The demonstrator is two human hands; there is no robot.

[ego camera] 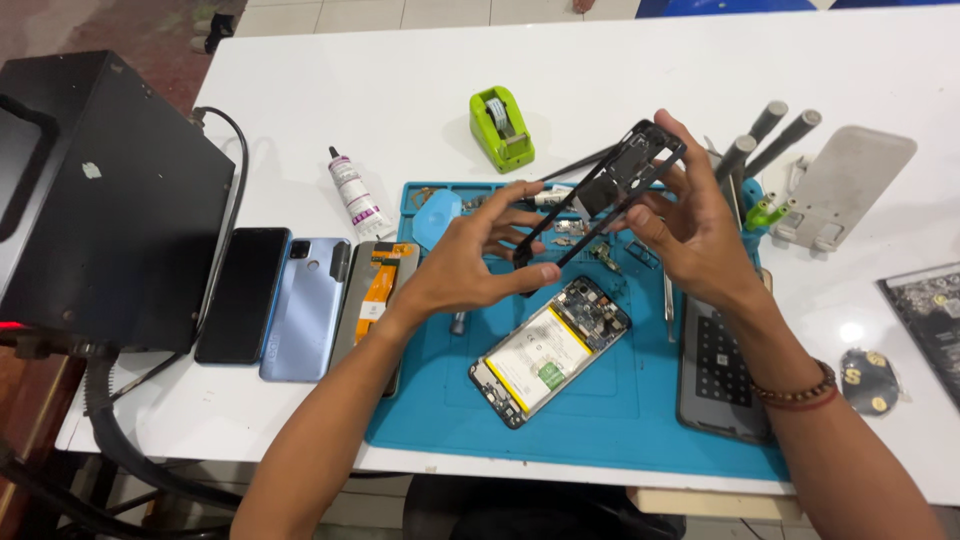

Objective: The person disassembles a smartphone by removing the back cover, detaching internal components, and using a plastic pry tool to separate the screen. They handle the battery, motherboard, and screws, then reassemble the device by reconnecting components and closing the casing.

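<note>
Holding a black phone frame (605, 190) above the middle of the picture, both hands close on it: the left hand (478, 255) pinches its lower end with fingers curled, and the right hand (690, 215) grips its upper end near the camera cut-out. The frame tilts from lower left to upper right, and the fingers hide parts of its long edges.

Directly below it an opened phone (550, 348) lies face down on the blue mat (620, 420), its white battery with yellow and green labels and its circuit board exposed. Small screws and parts scattered on the mat behind the hands are too small to make out.

Left of the mat lie a display panel with an orange flex cable (375, 290), a light blue back cover (305, 305) and a dark phone (243, 292), beside a black box (100, 200) cut off at the left edge. A small white glue bottle (355, 195) with a purple-banded label and a green tape dispenser (501, 128) sit in the upper middle. Grey tool handles (770, 135) stand at the mat's upper right corner. At the right, a dark device (715, 375) overlaps the mat edge, partly covered by the right wrist.

The white surface (400, 80) lies open toward the top.
</note>
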